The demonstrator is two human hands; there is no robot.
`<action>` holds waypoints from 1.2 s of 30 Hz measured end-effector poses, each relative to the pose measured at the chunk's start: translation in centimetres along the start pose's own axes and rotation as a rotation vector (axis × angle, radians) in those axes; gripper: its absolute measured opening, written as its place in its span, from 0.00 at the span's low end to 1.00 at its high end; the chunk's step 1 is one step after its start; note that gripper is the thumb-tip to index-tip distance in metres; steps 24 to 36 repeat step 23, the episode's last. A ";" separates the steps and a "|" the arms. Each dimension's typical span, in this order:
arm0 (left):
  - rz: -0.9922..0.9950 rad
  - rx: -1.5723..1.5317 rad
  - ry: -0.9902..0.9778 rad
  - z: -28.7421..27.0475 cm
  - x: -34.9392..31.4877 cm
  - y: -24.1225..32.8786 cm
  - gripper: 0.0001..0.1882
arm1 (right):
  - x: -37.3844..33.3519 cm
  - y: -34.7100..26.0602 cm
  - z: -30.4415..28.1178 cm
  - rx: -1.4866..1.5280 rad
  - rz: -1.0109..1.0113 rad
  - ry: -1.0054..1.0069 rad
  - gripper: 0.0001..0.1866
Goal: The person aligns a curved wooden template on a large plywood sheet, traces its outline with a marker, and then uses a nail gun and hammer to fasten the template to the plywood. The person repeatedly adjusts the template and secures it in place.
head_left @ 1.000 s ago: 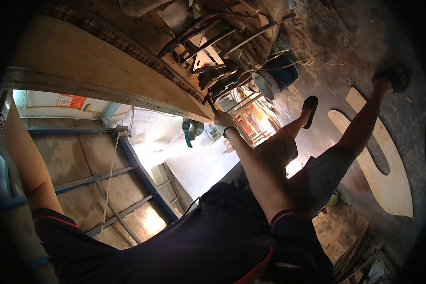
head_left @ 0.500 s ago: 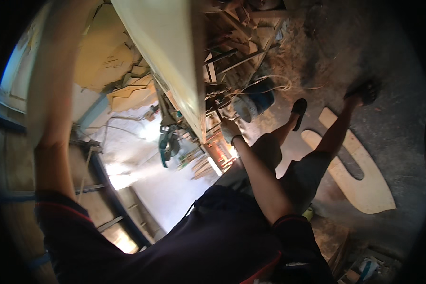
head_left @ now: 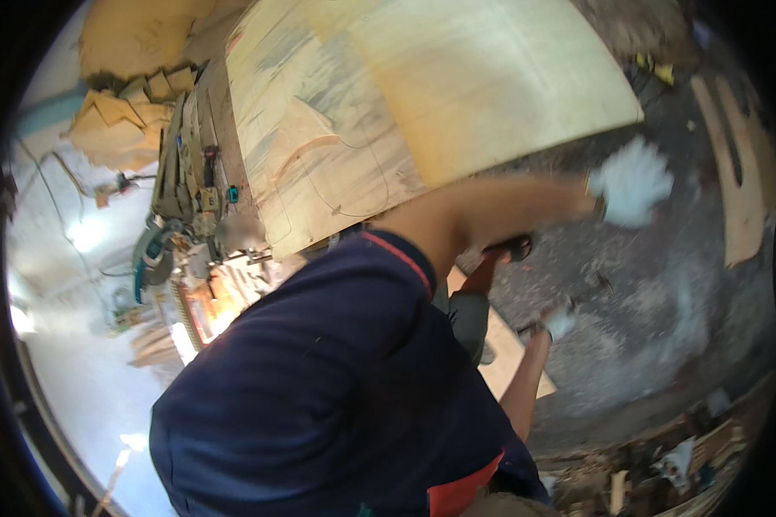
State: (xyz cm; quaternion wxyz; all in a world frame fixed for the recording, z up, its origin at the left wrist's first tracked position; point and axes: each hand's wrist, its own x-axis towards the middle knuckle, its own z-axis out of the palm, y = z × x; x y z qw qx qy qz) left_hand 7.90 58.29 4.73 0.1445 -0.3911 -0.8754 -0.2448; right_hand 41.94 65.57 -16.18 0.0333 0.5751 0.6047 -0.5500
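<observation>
Stretched across to the right, my left hand (head_left: 634, 183) wears a white glove and is blurred; its fingers look spread, with nothing seen in them. My right hand (head_left: 560, 322), also in a white glove, is lower down beside my legs. Its fingers are too small and smeared to make out, and a dark shape shows next to it. A large plywood sheet (head_left: 500, 77) lies face up ahead of me, with curved outlines drawn on its left part. A curved, pointed wood-coloured shape (head_left: 306, 138) shows on that part. Neither hand touches the sheet.
Left of the sheet lie a power tool with a teal part (head_left: 151, 254), a drill-like tool (head_left: 209, 164) and strips of wood. A long slotted plywood piece (head_left: 737, 189) is on the floor at right. Another board (head_left: 522, 366) lies by my legs. Wood scraps (head_left: 621, 487) fill the lower right.
The sheet, seen nearly edge-on before, now shows its broad face. My left arm has swung from raised at the left across to the right. My right hand has moved away from the sheet's edge.
</observation>
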 end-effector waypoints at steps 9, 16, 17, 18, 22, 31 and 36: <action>-0.701 -0.872 -0.454 -12.4 -17.8 7.3 0.30 | -15.4 -17.2 -0.6 -0.350 -0.837 0.151 0.31; -1.462 -0.562 0.274 -23.6 -32.7 -7.0 0.18 | -31.2 -17.7 16.6 -0.620 -1.212 -1.002 0.27; -1.517 -0.382 0.444 -25.1 -36.9 -9.8 0.16 | -32.1 -17.7 17.5 -0.761 -1.292 -1.061 0.28; -1.527 -0.276 0.701 -26.7 -41.4 -12.6 0.15 | -32.4 -17.5 17.8 -0.715 -1.290 -1.118 0.29; -1.761 0.354 0.716 -34.4 -61.0 -22.1 0.14 | -29.3 -17.5 18.8 -0.913 -1.248 -1.163 0.30; -1.762 0.447 0.748 -33.4 -62.9 -24.2 0.14 | -27.9 -17.8 18.8 -0.951 -1.281 -1.185 0.30; -1.762 0.447 0.748 -33.4 -62.9 -24.2 0.14 | -27.9 -17.8 18.8 -0.951 -1.281 -1.185 0.30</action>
